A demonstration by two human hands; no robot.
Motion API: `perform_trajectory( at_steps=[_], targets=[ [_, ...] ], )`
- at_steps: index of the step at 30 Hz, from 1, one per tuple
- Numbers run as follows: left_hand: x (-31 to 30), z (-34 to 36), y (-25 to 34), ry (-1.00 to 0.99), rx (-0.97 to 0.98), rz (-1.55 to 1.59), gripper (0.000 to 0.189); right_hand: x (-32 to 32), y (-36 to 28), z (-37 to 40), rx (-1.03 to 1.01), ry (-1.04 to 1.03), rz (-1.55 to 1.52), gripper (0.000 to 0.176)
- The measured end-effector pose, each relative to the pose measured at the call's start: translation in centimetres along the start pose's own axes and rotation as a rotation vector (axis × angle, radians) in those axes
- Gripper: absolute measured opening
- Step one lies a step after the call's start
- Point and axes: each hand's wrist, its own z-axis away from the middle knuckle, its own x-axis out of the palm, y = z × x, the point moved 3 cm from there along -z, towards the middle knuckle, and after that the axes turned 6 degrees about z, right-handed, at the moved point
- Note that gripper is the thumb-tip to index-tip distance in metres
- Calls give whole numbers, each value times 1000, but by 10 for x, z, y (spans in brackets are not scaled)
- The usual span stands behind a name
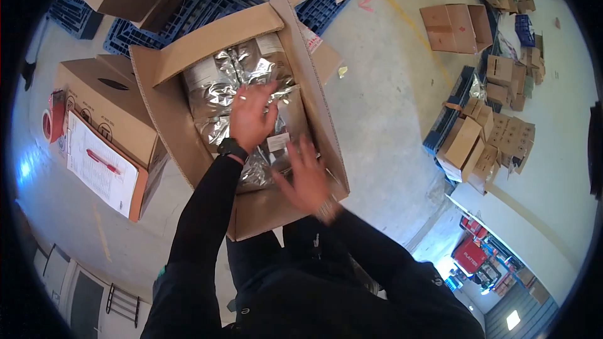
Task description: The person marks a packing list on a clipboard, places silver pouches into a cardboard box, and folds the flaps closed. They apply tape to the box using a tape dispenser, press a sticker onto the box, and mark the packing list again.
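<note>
Over silvery packets (207, 76) inside the cardboard carton (259, 215), left grip (252, 116) and right grip (306, 179) have fingers spread, holding nothing, a clipboard (105, 181) lying to the carton's left.

The person (352, 307) wears a black top (295, 304) with long black sleeves (198, 220), dark trousers (251, 260), a dark watch (233, 149) on the left and a band (326, 208) on the right.

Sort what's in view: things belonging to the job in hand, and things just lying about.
In the job:
open box
silvery packets inside it
left hand and right hand, both at the packets

Apparently just lying about:
red pen
paper sheet under the pen
tape roll
blue pallet
cartons by the wall
</note>
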Motion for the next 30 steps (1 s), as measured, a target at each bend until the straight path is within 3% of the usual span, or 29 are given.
perform_trajectory(
  at_steps=[2,3,5,6,8,10,13,18,19,22,23,24,28,30],
  targets=[
    [-51,2,14,421,-7,-47,52,-18,2,67,-269,126,73,76],
    [-71,-5,21,422,-16,-52,52,-10,3,79,-275,119,70,76],
    [-102,-20,33,568,-115,-488,53,7,7,95,-494,218,340,74],
    [-101,-18,29,573,-114,-496,53,18,12,82,-501,223,335,74],
    [-86,-14,6,351,-170,-513,56,29,7,21,-586,393,497,79],
    [-62,-1,-12,273,-226,-475,57,26,3,-49,-470,279,413,82],
    [-32,1,-37,210,-327,-426,57,49,12,-98,-526,245,380,84],
    [16,3,-48,463,-395,-251,59,42,10,-96,-457,145,385,77],
    [23,8,-56,487,-428,-2,64,38,8,-94,-458,120,366,76],
    [9,21,-51,556,-368,88,56,25,-15,-87,-431,168,433,81],
    [5,25,-56,466,-342,86,52,32,-13,-89,-451,156,467,85],
    [8,25,-59,475,-300,-68,53,37,-9,-91,-415,178,433,91],
    [10,28,-57,535,-294,-41,52,40,-3,-78,-275,290,403,97],
    [8,29,-57,567,-284,-29,50,-4,-7,-52,-374,394,309,86]
  ],
)
